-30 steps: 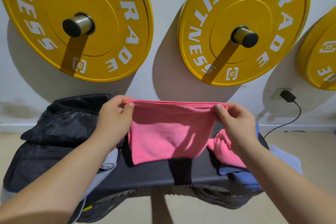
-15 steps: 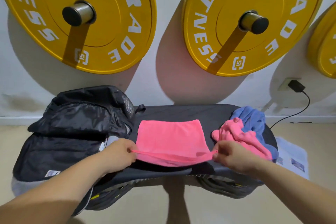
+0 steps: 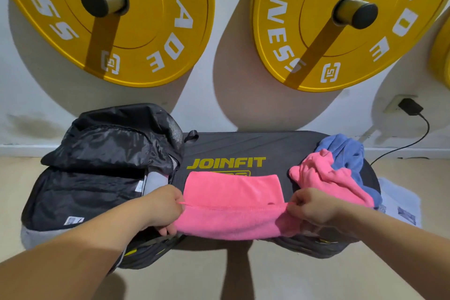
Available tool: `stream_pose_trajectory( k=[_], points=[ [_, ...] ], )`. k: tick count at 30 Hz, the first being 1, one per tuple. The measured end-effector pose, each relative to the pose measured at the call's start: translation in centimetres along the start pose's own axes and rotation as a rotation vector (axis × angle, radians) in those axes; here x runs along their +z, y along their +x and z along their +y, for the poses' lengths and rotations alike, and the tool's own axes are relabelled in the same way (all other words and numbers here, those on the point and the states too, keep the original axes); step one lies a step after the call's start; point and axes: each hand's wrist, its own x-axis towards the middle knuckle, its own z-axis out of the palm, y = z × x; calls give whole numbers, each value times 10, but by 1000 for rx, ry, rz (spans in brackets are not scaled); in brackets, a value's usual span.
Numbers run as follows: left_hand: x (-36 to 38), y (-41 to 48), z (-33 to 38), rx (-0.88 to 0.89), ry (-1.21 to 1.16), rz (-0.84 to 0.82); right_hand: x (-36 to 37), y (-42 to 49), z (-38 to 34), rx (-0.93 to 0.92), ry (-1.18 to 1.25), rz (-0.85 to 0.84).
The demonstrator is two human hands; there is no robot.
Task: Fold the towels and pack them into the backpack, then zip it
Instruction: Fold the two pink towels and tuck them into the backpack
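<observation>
Now both hands are clamped on cloth and set apart. The left hand (image 3: 163,209) pinches one end of the pink towel (image 3: 231,192)'s stitched hem and the right hand (image 3: 314,212) pinches the other, with the hem taut between them.

A second ago this towel hung in the air from the same two grips. It has since come down onto the black bench (image 3: 255,143) at centre frame. Its far part lies flat and its near part rolls over the bench's near edge. That looks like a fold in progress rather than a finished one, so packing is still ahead.

The towel's long axis runs left to right across the frame, along the bench, with the hem facing up.

Just left of it the backpack (image 3: 97,161) lies unzipped. At right, a crumpled pink towel (image 3: 321,178) and a blue towel (image 3: 345,151) wait unfolded.
</observation>
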Motion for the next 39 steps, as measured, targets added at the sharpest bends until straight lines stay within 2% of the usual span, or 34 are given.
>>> stream_pose_trajectory(
  k=[7,14,19,24,29,32,36,39],
  points=[
    [-26,62,25,88,198,248,-14,72,-22,53,-26,159],
    [-4,111,26,126,405,372,9,134,-6,-22,-103,313],
    [10,128,16,202,567,297,12,154,1,-92,-108,290],
    [5,137,26,148,575,199,10,158,-7,-159,-281,138],
    [8,123,45,71,692,116,13,158,-12,-155,-365,135],
    [2,119,55,24,696,163,13,156,-14,-194,-404,136],
    [-11,132,76,-74,579,198,10,157,-8,-211,-351,121],
    [-15,153,94,18,456,466,8,156,-1,-172,-335,110]
  ],
)
